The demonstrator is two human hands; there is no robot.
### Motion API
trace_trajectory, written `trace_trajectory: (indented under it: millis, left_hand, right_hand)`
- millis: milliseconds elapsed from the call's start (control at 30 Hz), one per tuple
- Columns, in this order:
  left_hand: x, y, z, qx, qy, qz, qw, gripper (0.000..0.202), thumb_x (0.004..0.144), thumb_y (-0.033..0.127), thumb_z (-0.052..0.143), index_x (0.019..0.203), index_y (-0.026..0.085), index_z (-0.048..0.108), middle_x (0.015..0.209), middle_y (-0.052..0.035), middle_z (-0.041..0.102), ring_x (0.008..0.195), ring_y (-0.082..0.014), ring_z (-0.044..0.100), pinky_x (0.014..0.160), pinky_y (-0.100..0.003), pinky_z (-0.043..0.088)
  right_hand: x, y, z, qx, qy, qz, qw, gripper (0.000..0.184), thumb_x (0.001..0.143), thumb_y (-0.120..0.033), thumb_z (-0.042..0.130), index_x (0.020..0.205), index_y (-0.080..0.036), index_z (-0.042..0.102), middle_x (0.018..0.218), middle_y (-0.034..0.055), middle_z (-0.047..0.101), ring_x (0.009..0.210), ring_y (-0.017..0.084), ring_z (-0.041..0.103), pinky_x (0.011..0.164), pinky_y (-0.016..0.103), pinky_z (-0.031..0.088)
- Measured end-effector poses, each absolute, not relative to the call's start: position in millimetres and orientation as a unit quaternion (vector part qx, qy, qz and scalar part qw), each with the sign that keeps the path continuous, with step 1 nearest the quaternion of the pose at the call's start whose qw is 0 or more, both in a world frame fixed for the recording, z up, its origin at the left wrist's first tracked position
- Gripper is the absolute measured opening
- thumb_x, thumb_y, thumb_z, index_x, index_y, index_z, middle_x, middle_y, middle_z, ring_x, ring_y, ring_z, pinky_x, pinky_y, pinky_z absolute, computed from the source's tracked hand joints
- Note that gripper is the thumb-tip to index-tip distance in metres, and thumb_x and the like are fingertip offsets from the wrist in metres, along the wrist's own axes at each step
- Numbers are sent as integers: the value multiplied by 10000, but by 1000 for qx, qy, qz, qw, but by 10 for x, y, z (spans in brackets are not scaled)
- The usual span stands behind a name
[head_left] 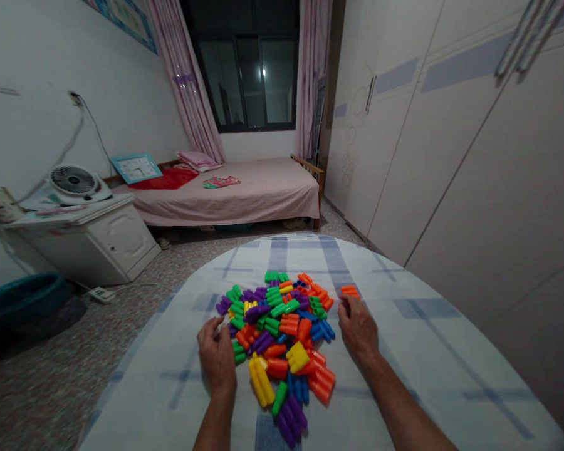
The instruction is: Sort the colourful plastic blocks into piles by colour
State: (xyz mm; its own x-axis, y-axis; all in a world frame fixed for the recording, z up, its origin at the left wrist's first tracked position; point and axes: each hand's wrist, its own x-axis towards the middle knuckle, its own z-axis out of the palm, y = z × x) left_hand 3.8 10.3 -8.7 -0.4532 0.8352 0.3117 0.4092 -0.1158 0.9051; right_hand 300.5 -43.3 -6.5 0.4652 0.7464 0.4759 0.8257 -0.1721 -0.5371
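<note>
Plastic blocks (282, 338) lie heaped between left hand (217, 357) and right hand (357, 326).

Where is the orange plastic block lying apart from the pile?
In the head view, the orange plastic block lies on the blue-checked white tablecloth, right of the colourful block pile, by the fingers of the right hand.

Bed (258, 188): standing below the window (247, 75), wearing a pink sheet.
Curtains (188, 81): hanging pink at both sides of the dark glass.
Fan (74, 181): lying face up on the white cabinet (117, 241).
Wardrobe (451, 144): lining the right wall, doors staying closed.
Power strip (102, 293): lying on the speckled floor beside the cabinet.
Basin (19, 297): sitting teal at far left.
</note>
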Motion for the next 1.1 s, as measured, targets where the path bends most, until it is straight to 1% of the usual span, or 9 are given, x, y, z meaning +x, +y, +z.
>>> trace_trajectory:
  millis: [67,200,300,433,533,667,800,967,1100]
  left_hand:
    - [48,94,-74,493,641,557,189,311,767,377,470,947,173,620,1063,-78,545,1022,-217,547,924,-366,444]
    - [53,88,-65,503,645,543,187,317,766,382,464,938,171,626,1069,-85,542,1025,-225,538,925,-380,441]
    - [47,94,-77,511,642,539,189,322,766,386,460,942,175,627,1064,-84,543,1015,-227,538,925,-391,437]
    - [42,98,-95,516,642,536,185,316,766,386,466,936,178,633,1067,-80,542,1017,-225,536,923,-384,436]
    - [42,92,-101,516,641,536,188,326,775,392,471,963,179,630,1084,-80,538,1033,-225,531,923,-377,435]
    - [50,84,-82,513,646,532,193,321,772,385,473,959,181,635,1092,-79,537,1012,-222,537,921,-379,431]
    - [57,78,-62,514,646,530,192,318,768,378,472,957,182,637,1084,-77,538,997,-220,540,912,-379,436]
    - [58,75,-64,521,644,528,188,312,769,375,472,943,175,637,1087,-80,535,1018,-223,531,930,-379,426]
    - [62,74,-53,516,646,528,195,318,765,379,476,948,176,639,1095,-81,528,1002,-221,533,933,-384,423]
  right_hand:
    - [3017,-398,-80,-727,-558,-55,397,318,849,-218,399,1102,-178,588,1075,94,633,993,210,564,868,369,437]
    - [2976,-349,-97,-668,-659,-31,345,431,821,-136,400,1223,-211,534,1224,69,573,1140,211,487,938,395,398]
    - [2947,-344,-100,-685,-651,-37,326,408,819,-156,429,1207,-214,539,1170,69,593,1090,215,509,886,376,418]
    - [2981,-354,-105,-745,-577,-75,326,283,826,-202,451,1079,-186,578,1007,90,630,933,227,550,803,365,430]
    - [3024,-356,-108,-771,-531,-97,337,238,839,-208,431,1015,-182,588,942,89,635,870,223,549,803,367,428]
    - [3012,-347,-105,-719,-584,-95,364,320,842,-189,418,1126,-183,565,1108,93,608,1032,224,519,905,393,407]
    - [2972,-337,-128,-702,-635,-70,314,410,829,-145,414,1212,-205,548,1247,81,565,1170,237,460,939,425,391]
    - [2995,-345,-95,-745,-557,-120,348,385,842,-152,400,1186,-163,572,1250,126,546,1172,259,459,967,455,380]
    - [2959,-348,-70,-675,-623,-46,393,343,852,-155,390,1133,-177,586,1093,87,623,1038,205,543,934,381,428]
